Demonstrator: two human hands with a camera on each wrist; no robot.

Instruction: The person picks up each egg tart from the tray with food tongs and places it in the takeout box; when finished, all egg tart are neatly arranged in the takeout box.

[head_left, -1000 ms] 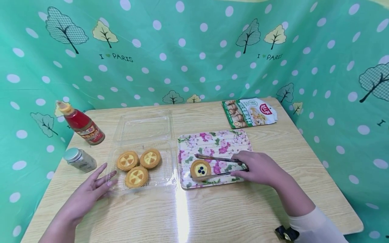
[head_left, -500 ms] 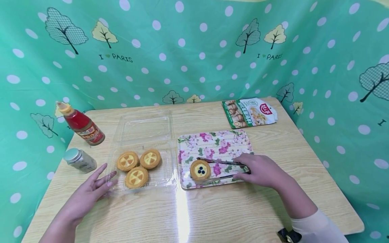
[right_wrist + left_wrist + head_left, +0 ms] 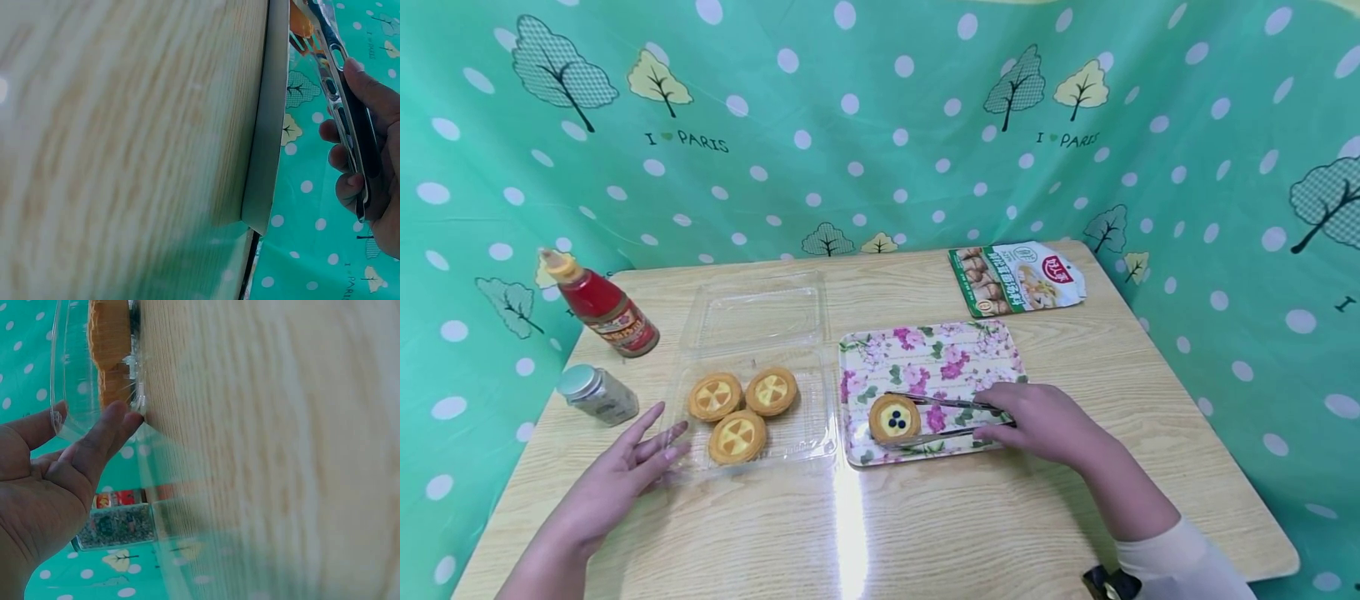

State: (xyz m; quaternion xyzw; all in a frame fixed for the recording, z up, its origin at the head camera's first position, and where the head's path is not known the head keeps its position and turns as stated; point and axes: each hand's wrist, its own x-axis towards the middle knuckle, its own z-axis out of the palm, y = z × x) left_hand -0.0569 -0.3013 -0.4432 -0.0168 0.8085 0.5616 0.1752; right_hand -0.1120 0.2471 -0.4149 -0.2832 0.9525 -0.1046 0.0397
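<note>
On the flowered tray [image 3: 977, 340]: the berry tart [image 3: 895, 419], close to the left edge; it lies left of the right hand [image 3: 1037, 417], which is nearer than the left hand [image 3: 613, 479].
Tongs [image 3: 958, 432]: long axis running leftward from the hand to the tart, one arm along its far side, one along its near; I can't tell whether both press the crust.
Right hand: fingers curled round the tongs.
Left hand: fingers loosely spread, tips touching the clear container [image 3: 808, 437] at its left edge.
</note>
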